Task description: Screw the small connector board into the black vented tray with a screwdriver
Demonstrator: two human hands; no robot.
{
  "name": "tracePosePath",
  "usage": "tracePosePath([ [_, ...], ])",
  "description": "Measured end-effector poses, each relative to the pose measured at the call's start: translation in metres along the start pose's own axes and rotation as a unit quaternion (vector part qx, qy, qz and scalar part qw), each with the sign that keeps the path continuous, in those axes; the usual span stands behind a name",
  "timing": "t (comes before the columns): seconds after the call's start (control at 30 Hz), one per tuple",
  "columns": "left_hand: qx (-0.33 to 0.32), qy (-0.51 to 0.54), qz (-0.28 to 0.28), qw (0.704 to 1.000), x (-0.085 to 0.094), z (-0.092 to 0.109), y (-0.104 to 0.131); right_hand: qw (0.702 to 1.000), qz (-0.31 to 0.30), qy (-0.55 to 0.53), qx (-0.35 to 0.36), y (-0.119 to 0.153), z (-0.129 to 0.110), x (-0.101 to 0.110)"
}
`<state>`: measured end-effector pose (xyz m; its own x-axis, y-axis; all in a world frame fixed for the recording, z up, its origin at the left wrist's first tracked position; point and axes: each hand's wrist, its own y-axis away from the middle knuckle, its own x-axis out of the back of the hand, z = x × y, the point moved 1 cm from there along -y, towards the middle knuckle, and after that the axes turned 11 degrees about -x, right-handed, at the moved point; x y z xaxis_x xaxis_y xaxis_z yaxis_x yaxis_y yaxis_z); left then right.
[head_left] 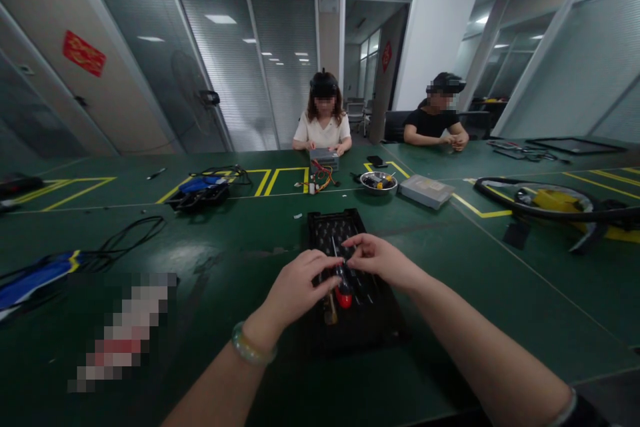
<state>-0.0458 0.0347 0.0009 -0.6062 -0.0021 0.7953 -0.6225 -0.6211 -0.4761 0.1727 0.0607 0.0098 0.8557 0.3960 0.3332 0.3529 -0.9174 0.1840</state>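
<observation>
A black case (pixel 385 333) lies on the green table in front of me, with several small dark parts in its far half. A screwdriver with a red and black handle (pixel 343 297) rests in it, its shaft pointing away from me. Beside that handle is a brownish, translucent piece (pixel 331 312). Over the case's left side, my left hand (pixel 300 283) has thumb and forefinger near the screwdriver. From the right, my right hand (pixel 375 259) reaches over the case with bent fingers close to the shaft. Whether either hand pinches something small cannot be made out.
Beyond the case stand a metal bowl (pixel 379 191) of small parts and a grey drive box (pixel 426 191). Blue items with black cables (pixel 200 185) lie left, a black ring-shaped tube (pixel 540 211) right. Two people sit across the table, one at a grey box with coloured wires (pixel 324 161).
</observation>
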Motion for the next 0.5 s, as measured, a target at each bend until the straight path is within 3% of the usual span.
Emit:
tracePosePath([
  [0.1,-0.008,0.010,-0.014,1.000,-0.009,0.001,-0.001,0.998,0.001,-0.060,0.005,-0.009,0.014,-0.008],
  [0.23,0.037,0.020,0.007,0.999,-0.015,0.001,-0.002,0.995,-0.010,-0.101,0.007,-0.003,0.025,-0.013],
  [0.5,-0.020,0.020,-0.004,1.000,-0.011,0.014,-0.003,0.993,-0.053,-0.107,0.020,0.014,0.017,-0.015],
])
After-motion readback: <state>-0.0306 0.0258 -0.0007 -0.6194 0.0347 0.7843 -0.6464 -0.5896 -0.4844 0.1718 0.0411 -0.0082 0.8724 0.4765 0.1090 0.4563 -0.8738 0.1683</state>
